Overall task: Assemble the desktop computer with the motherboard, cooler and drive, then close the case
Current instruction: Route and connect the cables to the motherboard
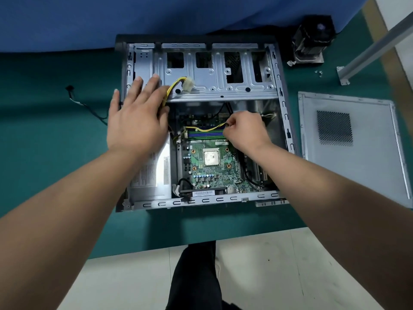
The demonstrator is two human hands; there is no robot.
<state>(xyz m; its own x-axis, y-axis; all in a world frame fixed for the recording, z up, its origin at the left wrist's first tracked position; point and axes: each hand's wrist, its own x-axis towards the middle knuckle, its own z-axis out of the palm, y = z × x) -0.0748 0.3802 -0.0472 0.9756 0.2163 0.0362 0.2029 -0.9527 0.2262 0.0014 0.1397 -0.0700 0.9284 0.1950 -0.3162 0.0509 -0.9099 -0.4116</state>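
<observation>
Case: open grey metal computer case (223, 86) lies on its side on the green worktop (55, 153), near the middle, the inside facing up.
Motherboard: green motherboard (212, 173) sits inside the case, lower middle, w/ a bare square silver CPU (211, 158) in its centre and blue memory slots above it.
PSU: silver power supply box (152, 175) w/ a label, in the left part of the case, beside the motherboard.
Cables: yellow-black cable w/ white plug (188, 84) lies over the drive cage; a thin yellow wire (207, 129) crosses the memory slots.
Left hand: left hand (136, 117) is flat, fingers straight, resting on the case's upper left part.
Right hand: right hand (245, 129) pinches the end of the yellow wire above the motherboard.
Cooler: black CPU cooler w/ fan (312, 39) stands on the worktop, beyond the case's far right corner, apart from it.
Side panel: grey metal side panel w/ a mesh vent (353, 148) lies flat on the worktop, just right of the case.
</observation>
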